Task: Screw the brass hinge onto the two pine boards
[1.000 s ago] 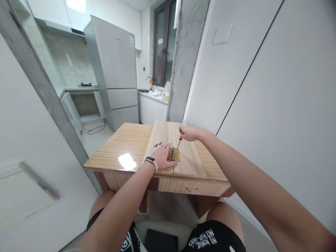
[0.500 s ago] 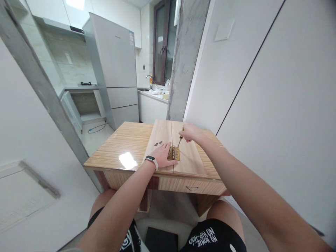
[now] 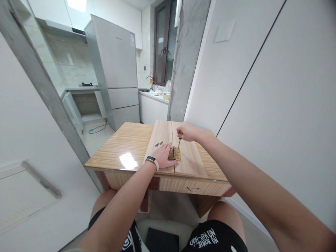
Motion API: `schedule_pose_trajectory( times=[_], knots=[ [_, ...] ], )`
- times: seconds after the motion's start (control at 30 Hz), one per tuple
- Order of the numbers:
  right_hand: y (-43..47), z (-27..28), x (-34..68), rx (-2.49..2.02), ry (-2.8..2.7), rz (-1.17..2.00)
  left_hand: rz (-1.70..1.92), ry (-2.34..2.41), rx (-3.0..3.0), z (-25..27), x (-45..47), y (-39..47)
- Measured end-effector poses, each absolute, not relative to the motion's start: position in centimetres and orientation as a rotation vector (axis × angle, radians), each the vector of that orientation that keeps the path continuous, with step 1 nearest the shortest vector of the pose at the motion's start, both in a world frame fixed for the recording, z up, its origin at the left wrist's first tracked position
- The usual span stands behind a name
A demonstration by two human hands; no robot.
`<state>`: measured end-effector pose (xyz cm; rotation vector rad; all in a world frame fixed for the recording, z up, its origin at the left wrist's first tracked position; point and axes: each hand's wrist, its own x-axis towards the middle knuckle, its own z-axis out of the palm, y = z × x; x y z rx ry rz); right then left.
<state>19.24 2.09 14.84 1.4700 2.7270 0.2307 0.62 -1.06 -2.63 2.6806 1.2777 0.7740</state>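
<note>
A brass-coloured hinge (image 3: pixel 174 154) lies across the seam between two pale wooden boards (image 3: pixel 189 157). My left hand (image 3: pixel 163 156) lies flat on the boards, fingers spread, with fingertips and thumb at the hinge's left and lower edges. Gripped in my right hand (image 3: pixel 187 132) is a screwdriver (image 3: pixel 180 141) with a yellow and dark handle, held nearly upright. Its tip meets the hinge's upper right part; any screw beneath it is too small to make out. Several small dark screws (image 3: pixel 159 144) rest on the left board, beyond my left hand.
The boards lie on a glossy striped wooden desk (image 3: pixel 112 147) with a drawer handle (image 3: pixel 193 189) at the front. A white wall panel (image 3: pixel 262 122) rises close on the right. A fridge (image 3: pixel 118 59) and a sink counter (image 3: pixel 154 96) stand behind.
My right hand has turned and shifted slightly left, and the screwdriver stands more upright. My left hand stays pressed at the hinge.
</note>
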Motion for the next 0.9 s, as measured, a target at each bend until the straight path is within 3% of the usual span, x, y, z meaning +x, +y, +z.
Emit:
schedule_pose_trajectory(
  times=[0.57, 0.9],
  knots=[
    [1.5, 14.0, 18.8, 2.109, 2.377, 0.133, 0.764, 1.286, 2.674, -2.6, 0.7, -1.2],
    [1.8, 13.4, 18.6, 2.097, 2.449, 0.151, 0.809, 1.271, 2.641, -2.3, 0.9, -1.5]
  ],
)
